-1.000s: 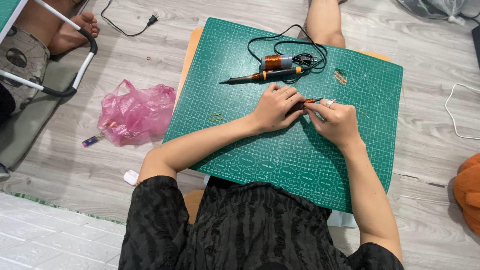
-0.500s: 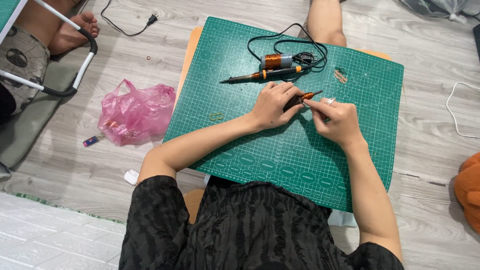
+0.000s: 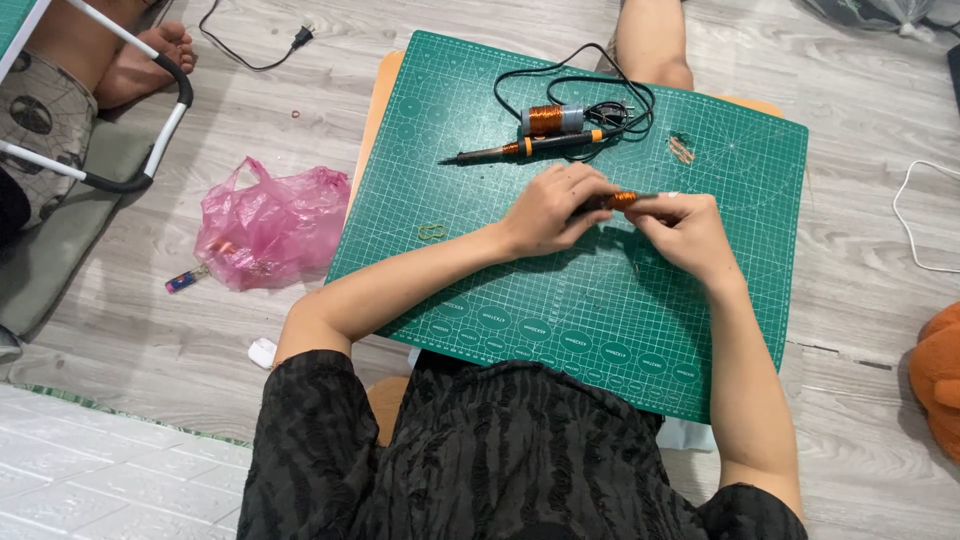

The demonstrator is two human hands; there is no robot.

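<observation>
Both hands have shifted slightly right. Left hand (image 3: 548, 208) and right hand (image 3: 688, 232) together clamp the coil (image 3: 622, 200); keep turns tight.

a crumpled pink plastic bag (image 3: 270, 225) lies on the floor, just left of the green mat (image 3: 470, 130).

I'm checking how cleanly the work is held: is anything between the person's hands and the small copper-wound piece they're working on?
Nothing visible is. The left hand and right hand both grip the copper-wound piece directly, above the green cutting mat. The soldering iron and copper wire spool lie farther away.
</observation>
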